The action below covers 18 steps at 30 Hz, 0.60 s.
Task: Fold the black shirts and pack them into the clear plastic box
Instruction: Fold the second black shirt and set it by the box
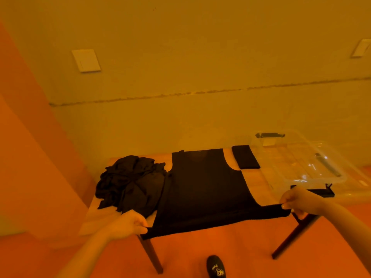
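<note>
Orange light washes the room, and a small table [100, 209] stands against a plain wall with dark legs under its near corners. Spread flat down its middle lies a black shirt [202, 187], neck at the far edge and hem hanging just over the near edge — so its long axis runs straight away from the person.

Each hand has a hem corner. The left hand [130, 222] pinches the hem at the near left, fingers curled round the cloth; the right hand [297, 199] pinches it at the near right, beside the table's near right corner. The hem is drawn taut between them, and the two hands sit about equally close to the shirt, one per side.

A heap [130, 181] of unfolded black shirts fills the left part of the table, touching the spread shirt's left side. A folded shirt [245, 157] lies at the far edge, between the spread shirt and the box [313, 167], which takes up the right end of the table with its rim just beyond the right hand. Through its clear walls it looks to hold no shirts yet, though I cannot be sure.

My reading: the shirt is being smoothed for folding, and since it lies lengthwise ahead, the hem can go forward toward the neck — or the sides inward first. The box being on the right, the right hand is nearer for packing.
</note>
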Each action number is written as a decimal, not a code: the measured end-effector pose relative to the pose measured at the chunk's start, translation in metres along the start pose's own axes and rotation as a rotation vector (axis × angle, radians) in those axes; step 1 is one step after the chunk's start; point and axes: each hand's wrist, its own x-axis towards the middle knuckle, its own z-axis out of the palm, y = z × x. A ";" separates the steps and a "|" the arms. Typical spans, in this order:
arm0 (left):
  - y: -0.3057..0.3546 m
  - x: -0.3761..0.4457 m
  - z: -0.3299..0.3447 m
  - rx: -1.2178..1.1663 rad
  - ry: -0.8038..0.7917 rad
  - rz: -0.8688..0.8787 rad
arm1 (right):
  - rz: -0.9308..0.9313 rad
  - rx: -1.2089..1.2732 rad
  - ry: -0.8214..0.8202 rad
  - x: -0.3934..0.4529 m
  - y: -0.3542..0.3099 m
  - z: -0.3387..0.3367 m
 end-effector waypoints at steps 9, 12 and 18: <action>-0.027 0.044 -0.037 -0.195 0.110 -0.001 | -0.007 0.016 0.095 0.026 -0.017 -0.026; -0.017 0.067 -0.060 -0.253 0.193 -0.012 | -0.002 0.025 0.115 0.048 -0.031 -0.041; -0.013 0.144 -0.113 -0.218 0.179 -0.048 | 0.020 0.028 0.144 0.133 -0.042 -0.079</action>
